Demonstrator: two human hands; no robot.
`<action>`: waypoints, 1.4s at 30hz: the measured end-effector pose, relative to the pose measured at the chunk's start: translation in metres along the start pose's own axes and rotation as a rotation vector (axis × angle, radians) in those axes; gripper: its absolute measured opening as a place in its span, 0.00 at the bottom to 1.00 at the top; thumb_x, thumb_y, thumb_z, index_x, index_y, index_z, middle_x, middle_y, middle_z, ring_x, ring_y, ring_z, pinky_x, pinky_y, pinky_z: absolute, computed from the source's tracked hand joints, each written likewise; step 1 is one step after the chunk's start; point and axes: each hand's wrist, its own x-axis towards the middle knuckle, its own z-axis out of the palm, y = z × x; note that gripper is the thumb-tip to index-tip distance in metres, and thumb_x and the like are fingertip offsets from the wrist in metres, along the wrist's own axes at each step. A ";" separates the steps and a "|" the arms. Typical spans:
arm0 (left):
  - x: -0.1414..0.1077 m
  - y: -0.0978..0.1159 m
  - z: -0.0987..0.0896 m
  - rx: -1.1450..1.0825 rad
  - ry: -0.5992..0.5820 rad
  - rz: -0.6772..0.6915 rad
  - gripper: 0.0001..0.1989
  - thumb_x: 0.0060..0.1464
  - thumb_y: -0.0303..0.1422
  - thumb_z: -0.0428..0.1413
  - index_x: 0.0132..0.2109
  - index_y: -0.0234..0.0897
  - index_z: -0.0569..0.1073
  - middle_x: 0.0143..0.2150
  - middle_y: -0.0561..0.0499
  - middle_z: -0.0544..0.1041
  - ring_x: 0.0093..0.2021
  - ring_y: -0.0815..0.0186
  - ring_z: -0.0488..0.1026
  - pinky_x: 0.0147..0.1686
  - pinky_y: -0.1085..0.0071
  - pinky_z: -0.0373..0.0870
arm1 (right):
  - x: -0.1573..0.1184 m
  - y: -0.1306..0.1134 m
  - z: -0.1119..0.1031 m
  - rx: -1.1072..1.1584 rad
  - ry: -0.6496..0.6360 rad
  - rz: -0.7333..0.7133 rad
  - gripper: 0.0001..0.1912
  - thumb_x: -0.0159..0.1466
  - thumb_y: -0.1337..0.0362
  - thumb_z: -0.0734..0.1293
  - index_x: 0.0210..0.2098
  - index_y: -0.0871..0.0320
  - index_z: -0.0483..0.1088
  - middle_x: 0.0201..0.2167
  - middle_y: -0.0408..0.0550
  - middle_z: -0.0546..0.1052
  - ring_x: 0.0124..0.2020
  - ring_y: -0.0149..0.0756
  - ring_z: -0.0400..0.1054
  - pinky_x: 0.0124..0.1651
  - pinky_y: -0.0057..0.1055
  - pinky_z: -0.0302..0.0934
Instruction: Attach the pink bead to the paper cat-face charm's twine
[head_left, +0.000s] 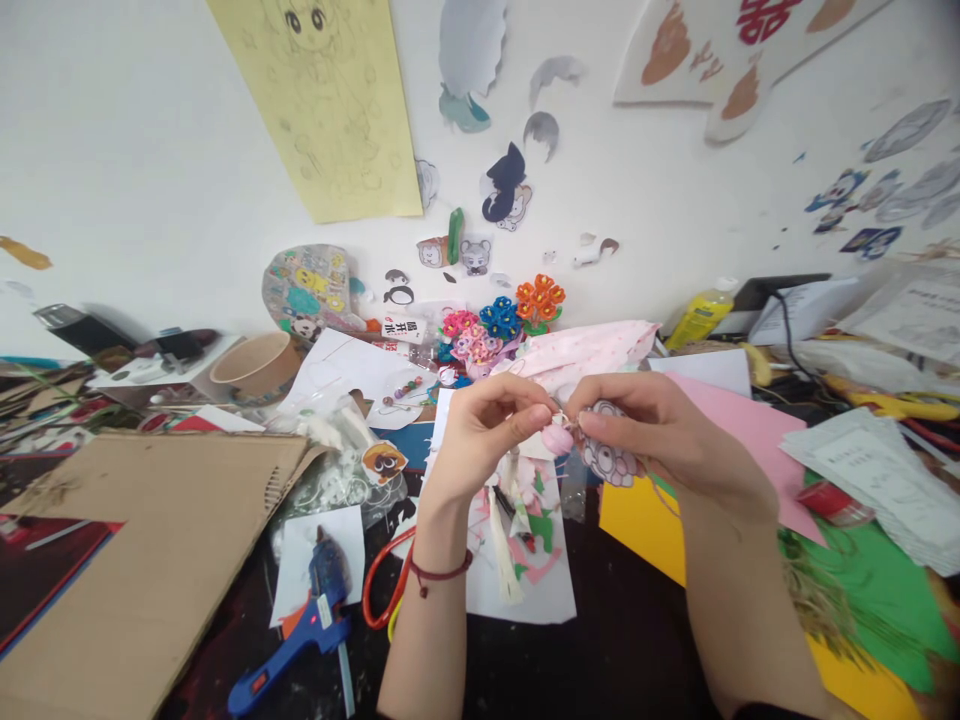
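My left hand point(484, 435) and my right hand point(660, 440) meet above the middle of the table, both pinching thumb against forefinger. Between their fingertips is a fine, pale cord at the top of a small pink ball-like ornament point(556, 438). A grey-and-white scalloped cutout point(609, 455) shows under my right fingers; whether it is held or hangs there I cannot tell. A thin string point(665, 500) trails below my right hand. Beneath my hands, a white sheet point(551, 598) bears a cream tassel point(504, 565) and green and pink scraps point(541, 530).
A blue glue gun point(319, 610) lies on paper at the front left, beside red-handled scissors point(384, 580). Cardboard point(142, 570) covers the left side. Orange and blue craft flowers point(538, 300) stand by the wall. Yellow card point(645, 525) and green paper point(877, 590) lie right.
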 end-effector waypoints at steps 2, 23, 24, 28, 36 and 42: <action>0.000 -0.001 0.000 0.003 -0.005 -0.004 0.05 0.56 0.34 0.68 0.37 0.38 0.82 0.33 0.51 0.80 0.31 0.72 0.73 0.30 0.77 0.68 | 0.000 0.000 -0.001 -0.006 -0.006 -0.004 0.12 0.65 0.54 0.72 0.32 0.56 0.76 0.22 0.39 0.68 0.19 0.21 0.59 0.19 0.20 0.53; -0.012 0.038 0.004 0.249 0.085 0.014 0.03 0.52 0.32 0.70 0.37 0.41 0.86 0.35 0.49 0.86 0.35 0.66 0.82 0.36 0.72 0.79 | -0.014 -0.004 -0.010 -0.508 0.004 -0.277 0.02 0.66 0.61 0.72 0.36 0.51 0.76 0.32 0.40 0.80 0.33 0.30 0.71 0.37 0.27 0.62; -0.015 0.041 0.005 0.283 0.090 0.033 0.03 0.53 0.32 0.69 0.36 0.41 0.86 0.35 0.49 0.86 0.35 0.66 0.81 0.36 0.72 0.78 | -0.014 -0.005 -0.009 -0.497 -0.005 -0.314 0.01 0.65 0.62 0.72 0.36 0.51 0.76 0.33 0.41 0.80 0.35 0.30 0.72 0.38 0.27 0.63; -0.031 0.056 0.009 0.456 0.119 0.115 0.01 0.56 0.31 0.67 0.36 0.39 0.84 0.34 0.51 0.85 0.33 0.68 0.79 0.36 0.74 0.75 | -0.013 -0.005 0.001 -0.470 -0.030 -0.457 0.01 0.66 0.64 0.71 0.36 0.52 0.76 0.38 0.44 0.79 0.43 0.34 0.73 0.47 0.31 0.65; -0.065 0.073 0.010 0.881 0.093 0.371 0.03 0.63 0.28 0.61 0.39 0.37 0.80 0.35 0.51 0.83 0.34 0.70 0.76 0.37 0.72 0.71 | -0.014 -0.007 0.030 -0.380 -0.080 -0.407 0.03 0.66 0.62 0.71 0.36 0.52 0.78 0.38 0.45 0.81 0.41 0.35 0.73 0.45 0.31 0.65; -0.076 0.081 0.005 1.040 0.002 0.450 0.04 0.64 0.27 0.58 0.41 0.37 0.78 0.36 0.50 0.82 0.35 0.68 0.77 0.37 0.72 0.70 | -0.016 -0.008 0.042 -0.352 -0.098 -0.343 0.06 0.62 0.59 0.75 0.32 0.54 0.79 0.33 0.44 0.82 0.37 0.34 0.73 0.43 0.30 0.66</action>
